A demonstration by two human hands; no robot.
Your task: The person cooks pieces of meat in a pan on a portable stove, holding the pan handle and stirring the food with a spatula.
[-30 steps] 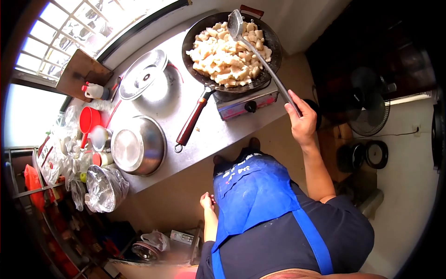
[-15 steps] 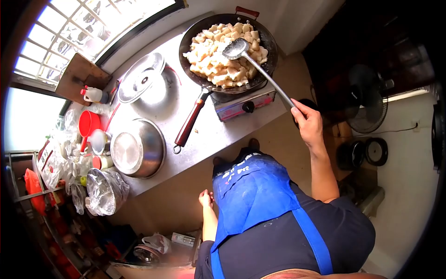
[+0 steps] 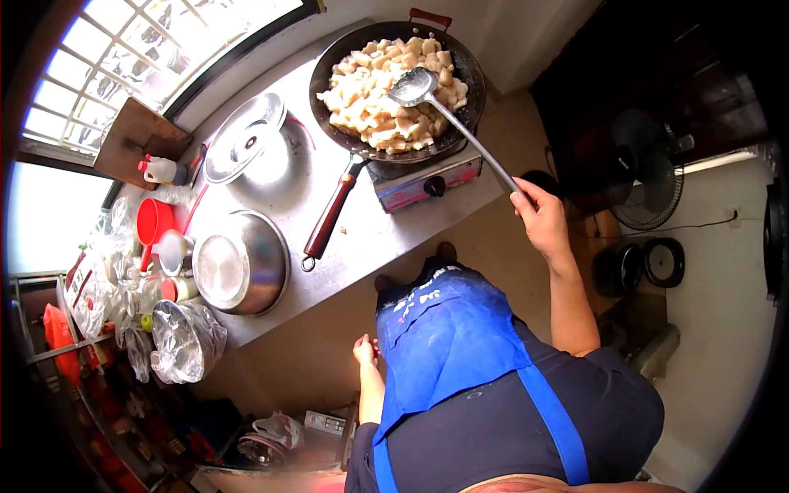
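My right hand (image 3: 540, 215) is closed around the end of the long handle of a metal wok spatula (image 3: 468, 131). The rounded head of the spatula rests on pale, chunky pieces of food (image 3: 386, 99) heaped in a dark wok (image 3: 326, 131). Beneath the wok is a portable gas stove (image 3: 427, 187) with a black knob, at the counter's edge. The wok's wooden handle (image 3: 330, 215) points toward the near left. Down beside the blue apron (image 3: 448, 353), my left hand (image 3: 366, 351) has its fingers curled, with nothing visible in them.
A metal lid (image 3: 246, 141) and an upturned steel basin (image 3: 234, 263) lie on the metal counter (image 3: 362, 238). A red scoop (image 3: 154, 220), a bottle (image 3: 163, 170), jars and plastic bags crowd its left end. A fan (image 3: 649, 181) stands at right.
The view has shifted slightly, so the wok and counter sit a little further left. The spatula head stays on the food, with my right hand still gripping the handle.
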